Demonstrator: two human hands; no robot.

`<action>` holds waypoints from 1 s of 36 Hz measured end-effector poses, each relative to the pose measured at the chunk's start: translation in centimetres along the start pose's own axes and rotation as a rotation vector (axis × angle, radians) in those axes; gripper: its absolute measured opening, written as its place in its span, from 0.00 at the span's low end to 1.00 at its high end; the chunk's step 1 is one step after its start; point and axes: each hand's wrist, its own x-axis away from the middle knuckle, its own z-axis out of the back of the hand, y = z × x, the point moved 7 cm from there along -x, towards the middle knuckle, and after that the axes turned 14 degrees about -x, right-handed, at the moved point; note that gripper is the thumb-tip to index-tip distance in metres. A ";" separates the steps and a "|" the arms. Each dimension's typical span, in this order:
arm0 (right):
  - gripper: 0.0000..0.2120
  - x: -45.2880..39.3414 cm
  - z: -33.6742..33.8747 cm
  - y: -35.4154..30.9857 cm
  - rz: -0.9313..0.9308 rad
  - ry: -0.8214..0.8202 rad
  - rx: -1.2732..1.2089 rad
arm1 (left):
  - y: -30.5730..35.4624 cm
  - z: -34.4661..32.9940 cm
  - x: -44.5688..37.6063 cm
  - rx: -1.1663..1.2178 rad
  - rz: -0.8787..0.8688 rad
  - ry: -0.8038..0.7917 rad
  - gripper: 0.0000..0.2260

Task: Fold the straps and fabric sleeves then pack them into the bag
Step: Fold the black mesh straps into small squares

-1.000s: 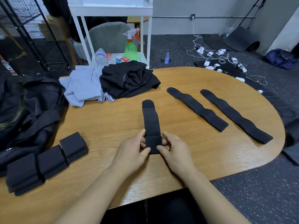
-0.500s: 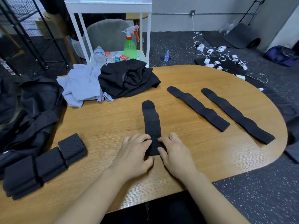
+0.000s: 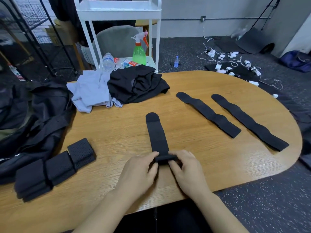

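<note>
On wooden table (image 3: 117, 130), both hands grip strap (image 3: 157, 137) pointing away lengthwise.

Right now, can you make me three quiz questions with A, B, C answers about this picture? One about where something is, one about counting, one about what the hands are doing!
1. Where is the green spray bottle?
A. on the white cart's shelf
B. on the wooden table
C. on the floor

2. How many long black straps lie flat and untouched on the table's right side?
A. one
B. two
C. four

3. What are the hands doing with the middle strap?
A. resting away from it
B. lifting it high in the air
C. rolling up its near end

Answers:
1. A: the bottle stands on the white cart behind the table.
2. B: one strap and another strap lie side by side.
3. C: the left hand and right hand grip a thick rolled end with their fingers.
</note>
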 end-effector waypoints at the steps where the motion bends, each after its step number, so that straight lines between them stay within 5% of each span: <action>1: 0.11 -0.1 0.1 0.0 -0.014 0.028 -0.014 | -0.3 -0.1 0.1 0.028 0.037 0.024 0.15; 9: 0.09 -1.5 -0.2 -0.5 -0.146 0.071 0.080 | -1.7 -0.2 -1.0 0.203 0.281 0.083 0.03; 21: 0.15 -3.0 -0.9 0.0 -0.273 0.053 0.215 | -2.9 -1.5 -3.6 0.241 0.435 -0.092 0.10; 30: 0.17 -2.9 -1.2 -0.7 -0.164 0.033 0.279 | -2.4 -0.6 -3.9 0.106 0.413 -0.037 0.07; 36: 0.16 -3.0 -1.5 -1.1 -0.095 -0.048 0.359 | -0.7 0.1 -4.0 -0.021 0.209 0.051 0.06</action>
